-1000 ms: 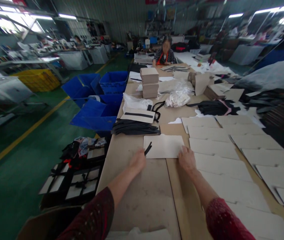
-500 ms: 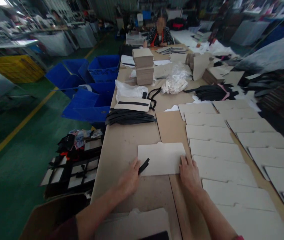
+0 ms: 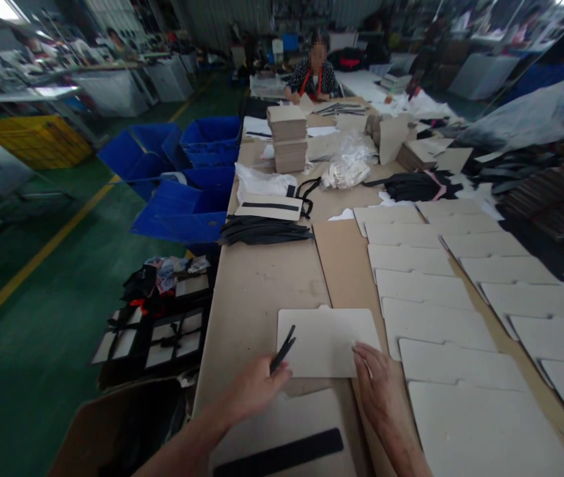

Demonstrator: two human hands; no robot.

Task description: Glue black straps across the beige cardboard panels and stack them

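A pale cardboard sheet [image 3: 319, 331] with a small tab on its far edge lies flat in front of me. My left hand [image 3: 257, 387] is closed on a few short black strips [image 3: 284, 350], which stick up over the sheet's left side. My right hand [image 3: 381, 387] is at the sheet's right edge, its fingers loosely bent over the surface and holding nothing I can see. Nearer to me, below my left hand, another cardboard sheet [image 3: 306, 411] carries a wide black strip [image 3: 282, 454] stuck across it.
Overlapping rows of cardboard sheets [image 3: 431, 321] cover the table's right. Beyond are a bundle of black strips [image 3: 265, 230], a cardboard stack [image 3: 289, 156] and a plastic bag [image 3: 349, 162]. Blue bins [image 3: 183, 212] stand left of the table. A person [image 3: 314, 76] sits at the far end.
The cardboard sheet has come nearer to me, with both hands. My right fingers have shifted from its edge onto its surface. The sheet with the wide black strip shows more fully.
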